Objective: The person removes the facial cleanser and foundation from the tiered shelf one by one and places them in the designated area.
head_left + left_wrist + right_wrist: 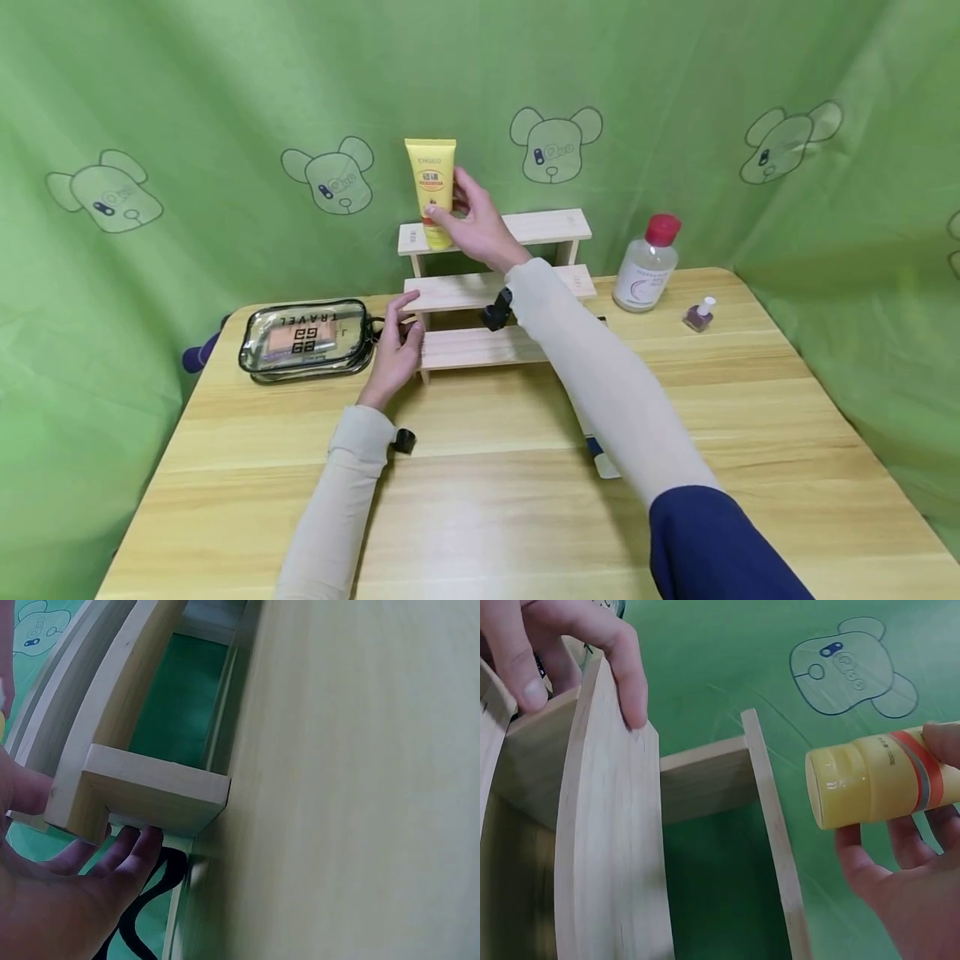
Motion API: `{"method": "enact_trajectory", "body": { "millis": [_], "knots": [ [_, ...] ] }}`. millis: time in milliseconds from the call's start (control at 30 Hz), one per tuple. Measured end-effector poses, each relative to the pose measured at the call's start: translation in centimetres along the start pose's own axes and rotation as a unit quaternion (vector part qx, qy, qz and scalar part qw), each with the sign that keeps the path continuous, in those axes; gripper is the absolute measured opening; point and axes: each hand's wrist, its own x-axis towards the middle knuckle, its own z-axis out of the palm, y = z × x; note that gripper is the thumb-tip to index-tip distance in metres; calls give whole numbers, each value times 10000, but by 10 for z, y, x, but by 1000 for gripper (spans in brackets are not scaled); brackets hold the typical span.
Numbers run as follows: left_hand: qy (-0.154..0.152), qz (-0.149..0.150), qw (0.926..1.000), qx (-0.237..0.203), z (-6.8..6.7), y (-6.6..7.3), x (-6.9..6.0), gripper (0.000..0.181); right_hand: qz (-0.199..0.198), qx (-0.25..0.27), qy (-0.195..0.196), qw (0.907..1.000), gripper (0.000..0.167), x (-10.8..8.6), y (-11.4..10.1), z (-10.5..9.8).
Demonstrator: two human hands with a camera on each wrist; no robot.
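Note:
My right hand (480, 221) grips a yellow squeeze tube (431, 175) with printed lettering, cap end down, at the left end of the top step. In the right wrist view the tube's yellow cap (840, 787) is apart from the wood. A three-step wooden display rack (480, 289) stands at the back of the table. My left hand (396, 354) holds its left end; in the right wrist view a fingertip (635, 712) lies on a board's edge. The left wrist view shows several fingers (139, 851) curled by the lowest step's end.
Left of the rack lies a clear travel pouch (300, 342) with things inside and a black strap (142, 907). To the right stand a red-capped bottle (647, 271) and a small nail polish bottle (699, 315). A blue-and-white item (602, 458) is partly hidden under my right forearm. Green curtain (480, 75) hangs behind.

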Motion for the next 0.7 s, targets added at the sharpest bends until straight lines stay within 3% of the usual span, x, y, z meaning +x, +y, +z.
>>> {"method": "enact_trajectory", "body": {
  "millis": [167,333,700],
  "knots": [
    [52,85,9999,64,0,0,0,53,-67,-101,57,9999,60,-13,-5,-15],
    [46,-23,10000,24,0,3,0,52,-116,-433,103,9989,56,-30,-11,-30],
    [136,-150,9998,0,2,5,-2,51,172,-998,-60,9948,57,-79,-3,-63]
  ]
}}
